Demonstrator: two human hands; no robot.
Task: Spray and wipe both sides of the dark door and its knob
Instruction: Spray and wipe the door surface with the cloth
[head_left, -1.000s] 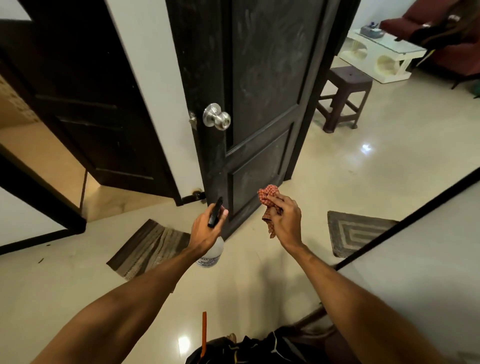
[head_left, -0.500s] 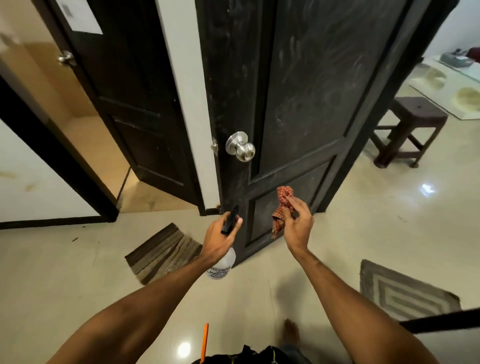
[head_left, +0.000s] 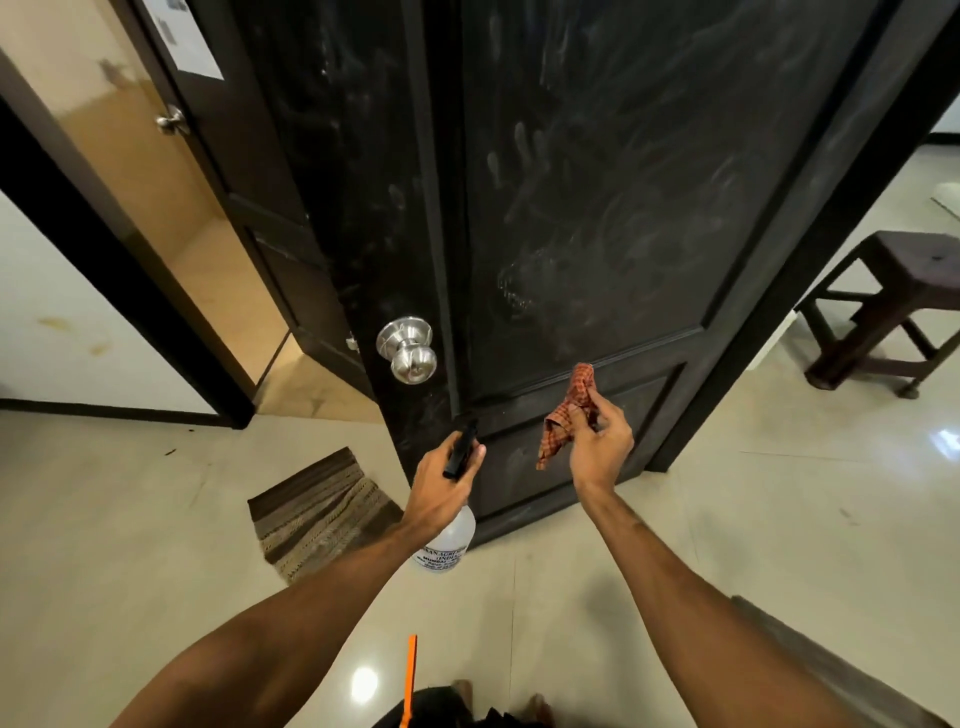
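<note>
The dark door (head_left: 623, 208) stands open in front of me, its panel covered in dusty smears and handprints. A shiny metal knob (head_left: 409, 351) sticks out near its left edge. My left hand (head_left: 441, 480) grips a clear spray bottle (head_left: 448, 540) by its black trigger head, held low before the door's lower panel. My right hand (head_left: 597, 444) pinches a crumpled orange checked cloth (head_left: 566, 415) close to the lower panel, just below the middle rail; I cannot tell whether it touches the wood.
A second dark door (head_left: 228, 156) with its own knob stands open at the left. A striped mat (head_left: 317, 514) lies on the tiled floor by the door's foot. A dark stool (head_left: 893, 306) stands at the right. An orange stick (head_left: 411, 670) shows near my feet.
I have come closer to the door, so it fills more of the view. Both hands keep their hold on bottle and cloth, raised slightly toward the lower panel.
</note>
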